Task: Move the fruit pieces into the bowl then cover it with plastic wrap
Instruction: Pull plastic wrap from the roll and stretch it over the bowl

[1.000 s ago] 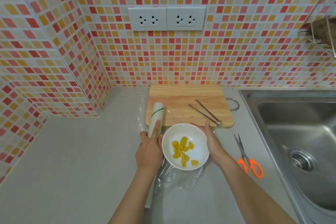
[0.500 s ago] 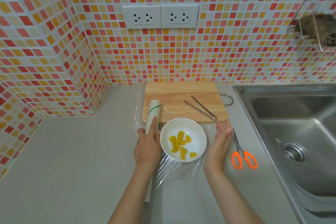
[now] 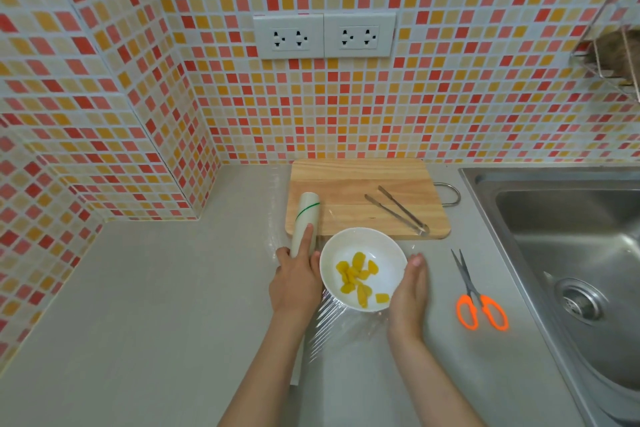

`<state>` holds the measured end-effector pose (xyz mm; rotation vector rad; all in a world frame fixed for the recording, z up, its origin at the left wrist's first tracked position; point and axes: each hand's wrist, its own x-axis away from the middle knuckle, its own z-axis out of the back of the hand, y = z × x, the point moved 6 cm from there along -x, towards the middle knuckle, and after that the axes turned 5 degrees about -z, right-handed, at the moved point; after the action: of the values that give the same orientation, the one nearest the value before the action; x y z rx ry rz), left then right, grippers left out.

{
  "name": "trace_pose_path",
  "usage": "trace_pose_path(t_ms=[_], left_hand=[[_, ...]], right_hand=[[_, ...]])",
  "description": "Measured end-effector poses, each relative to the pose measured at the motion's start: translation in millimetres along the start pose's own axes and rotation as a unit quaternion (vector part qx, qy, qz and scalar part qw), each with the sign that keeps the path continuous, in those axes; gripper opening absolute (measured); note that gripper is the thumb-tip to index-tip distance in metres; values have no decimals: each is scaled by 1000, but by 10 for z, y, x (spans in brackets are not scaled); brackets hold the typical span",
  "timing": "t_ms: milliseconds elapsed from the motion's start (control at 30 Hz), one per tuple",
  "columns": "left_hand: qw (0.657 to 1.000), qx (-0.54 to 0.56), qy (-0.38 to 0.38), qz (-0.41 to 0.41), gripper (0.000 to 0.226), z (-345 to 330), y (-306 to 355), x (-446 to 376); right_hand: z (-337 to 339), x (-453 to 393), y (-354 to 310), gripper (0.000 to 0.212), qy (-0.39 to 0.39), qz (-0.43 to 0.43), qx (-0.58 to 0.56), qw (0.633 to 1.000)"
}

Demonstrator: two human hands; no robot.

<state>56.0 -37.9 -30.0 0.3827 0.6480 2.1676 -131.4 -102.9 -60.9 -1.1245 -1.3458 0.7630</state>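
Left hand: the left hand (image 3: 297,279) rests on the near end of the white roll of plastic wrap with a green band (image 3: 305,220), forefinger laid along the tube and the other fingers curled at its end; it pins the roll against the counter.
Right hand: the right hand (image 3: 408,291) is flat and unclenched, fingers together and pointing far, its palm edge against the right wall of the bowl; it grips nothing.
Bowl: the round white ceramic bowl (image 3: 332,265) stands on the grey countertop (image 3: 156,305), between the two hands and touching both, just near of the board.
Fruit: the yellow fruit pieces (image 3: 358,279) lie in a loose heap on the bowl floor; none shows on the board.
Film: a sheet of clear plastic film (image 3: 341,326) lies under and near of the bowl, creased, and runs from the roll side; the bowl mouth is uncovered.
Board: the pale wooden cutting board (image 3: 356,180) lies far of the bowl and carries the metal tongs (image 3: 398,211) and the far end of the roll.
Cutter: the orange-handled scissors (image 3: 478,298) lie right of the right hand, apart from it.
Progress: transfer judged complete; covering begun but not done.
Remaining: lift the film over the rim, sever it from the roll, press the edges down.
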Motion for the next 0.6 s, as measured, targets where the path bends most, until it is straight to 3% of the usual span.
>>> trace_pose_path(t_ms=[100, 300, 467, 600], left_hand=[[1000, 1, -4, 1, 49, -8, -14, -13], [998, 51, -35, 4, 47, -42, -73, -45], [967, 216, -135, 6, 60, 2, -220, -140], [937, 315, -141, 52, 82, 98, -411, -74]], right_hand=[[16, -163, -213, 44, -19, 33, 44, 998], [-209, -278, -285, 32, -161, -17, 110, 981], [-210, -282, -238, 31, -159, -20, 110, 981], [-211, -304, -239, 30, -159, -25, 104, 982]])
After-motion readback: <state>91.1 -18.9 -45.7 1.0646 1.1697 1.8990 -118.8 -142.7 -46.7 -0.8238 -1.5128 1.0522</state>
